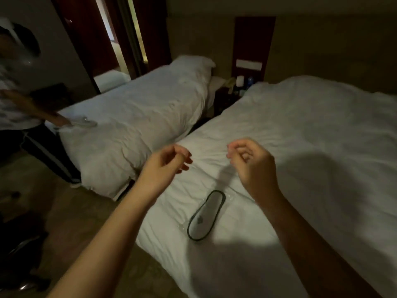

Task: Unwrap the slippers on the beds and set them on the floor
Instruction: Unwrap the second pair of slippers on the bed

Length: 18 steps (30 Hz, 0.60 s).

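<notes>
Hovering hands: the left hand (166, 161) and right hand (250, 161) hang in the air above the near bed (311, 147), apart from each other, with bare sheet showing between them.
Left grip: fingers curled in loosely toward the thumb, nothing visibly in hold.
Right grip: fingers likewise curled, fingertips near the thumb; whether a film of clear wrap is pinched there cannot be told.
Slipper: a white slipper with dark trim (205, 216) lies flat on the near bed, below and between the two hands, touched by neither.
Wrapper: clear plastic wrapper (228, 197) shows faintly around and beside the slipper; whether it encloses the slipper cannot be told.
Near-bed edge: the slipper lies close to the bed's left edge, its toe end nearest the drop to the floor (86, 211).
Open room: a strip of floor runs between the two beds and widens toward the foot of each.
Far bed: the far bed (139, 108) stands left of the near one, across a dark narrow gap.
Second person: another person (19, 108) stands at the foot corner of the far bed, a hand on a second slipper (82, 122) lying on that corner.
Nightstand: a dark nightstand (227, 97) stands between the bed heads, small items on it too dim to name.
</notes>
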### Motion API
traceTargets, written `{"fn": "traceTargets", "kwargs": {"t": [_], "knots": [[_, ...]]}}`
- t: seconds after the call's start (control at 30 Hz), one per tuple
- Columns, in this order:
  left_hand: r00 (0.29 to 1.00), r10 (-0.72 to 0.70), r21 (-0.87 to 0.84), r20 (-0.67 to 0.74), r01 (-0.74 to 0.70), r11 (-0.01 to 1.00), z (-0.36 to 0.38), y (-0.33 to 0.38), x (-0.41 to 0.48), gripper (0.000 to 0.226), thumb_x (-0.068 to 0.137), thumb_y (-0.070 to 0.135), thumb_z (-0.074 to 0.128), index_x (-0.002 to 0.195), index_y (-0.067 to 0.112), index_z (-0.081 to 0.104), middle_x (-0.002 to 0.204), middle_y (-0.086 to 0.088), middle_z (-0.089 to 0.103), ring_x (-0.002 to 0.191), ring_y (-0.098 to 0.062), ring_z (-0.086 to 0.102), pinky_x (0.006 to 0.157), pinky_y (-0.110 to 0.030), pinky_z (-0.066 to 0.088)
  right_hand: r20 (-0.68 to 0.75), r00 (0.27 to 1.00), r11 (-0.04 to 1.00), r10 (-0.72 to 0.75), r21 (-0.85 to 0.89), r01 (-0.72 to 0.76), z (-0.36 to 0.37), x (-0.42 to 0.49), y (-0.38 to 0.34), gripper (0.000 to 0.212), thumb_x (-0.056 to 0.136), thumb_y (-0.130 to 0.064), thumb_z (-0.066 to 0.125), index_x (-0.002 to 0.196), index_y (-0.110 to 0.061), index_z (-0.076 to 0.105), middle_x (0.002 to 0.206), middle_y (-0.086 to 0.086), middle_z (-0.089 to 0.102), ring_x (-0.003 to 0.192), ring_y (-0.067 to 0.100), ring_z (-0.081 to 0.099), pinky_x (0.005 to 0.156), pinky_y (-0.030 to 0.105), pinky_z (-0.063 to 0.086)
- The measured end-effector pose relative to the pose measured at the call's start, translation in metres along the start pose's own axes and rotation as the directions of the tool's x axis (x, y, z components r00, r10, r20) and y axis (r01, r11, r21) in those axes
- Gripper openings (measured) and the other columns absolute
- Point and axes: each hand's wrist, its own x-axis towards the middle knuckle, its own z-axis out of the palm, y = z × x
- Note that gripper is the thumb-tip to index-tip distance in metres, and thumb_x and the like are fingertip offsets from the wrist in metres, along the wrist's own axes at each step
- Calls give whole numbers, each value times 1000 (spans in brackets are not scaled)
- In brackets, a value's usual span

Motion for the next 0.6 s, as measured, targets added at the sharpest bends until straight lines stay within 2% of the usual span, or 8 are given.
{"fn": "traceTargets", "kwargs": {"t": [0.07,0.13,0.17,0.23,0.33,0.43,0.5,0.6], "knots": [[991,-123,41,50,121,992,9,-51,25,24,94,10,47,78,20,62,80,1,68,67,-6,62,64,-17,47,3,989,986,145,-86,-144,20,2,49,6,78,-40,55,74,-39,60,73,-15,70,68,4,66,64,18,48],[960,-265,71,87,259,963,17,-105,44,19,93,16,49,83,18,65,86,3,70,70,-1,65,63,-9,48,12,962,961,273,-53,-272,41,-3,98,6,77,-36,56,76,-35,62,72,-11,70,71,11,68,66,24,50],[934,-344,96,102,335,937,21,-132,51,18,92,18,49,86,18,66,89,3,71,74,-2,66,66,-11,48,19,940,940,340,-47,-339,52,-9,121,6,79,-29,60,78,-33,64,74,-8,70,74,18,69,69,28,52],[858,-498,173,125,475,863,28,-187,57,18,90,20,51,95,13,68,99,-5,72,90,-17,67,74,-24,47,33,873,873,486,-77,-482,74,-27,165,6,84,-14,64,86,-18,68,83,8,72,80,31,69,75,39,54],[753,-646,329,125,583,743,35,-263,62,27,89,17,57,107,0,66,110,-23,68,104,-37,63,80,-36,48,78,697,695,713,-204,-689,106,-53,225,7,86,-17,65,90,-13,68,84,12,72,83,33,69,71,33,51],[676,-707,406,209,598,691,40,-324,73,29,89,13,58,114,0,63,117,-26,64,109,-40,60,82,-35,45,110,524,530,845,-301,-792,133,-70,272,17,86,-20,64,101,-14,68,101,12,72,96,30,68,74,24,45],[632,-708,547,315,488,680,44,-356,84,31,89,13,58,117,3,63,125,-20,61,116,-33,57,88,-28,42,87,434,437,897,-334,-835,147,-77,290,24,87,-19,62,109,-13,67,112,13,70,102,27,64,78,24,43],[561,-723,613,404,421,669,56,-390,103,31,89,13,56,118,4,63,139,-18,50,129,-29,44,106,-29,34,63,309,315,949,-217,-924,164,-87,295,36,88,-19,61,123,-13,60,129,12,60,104,23,58,84,28,45]]}}
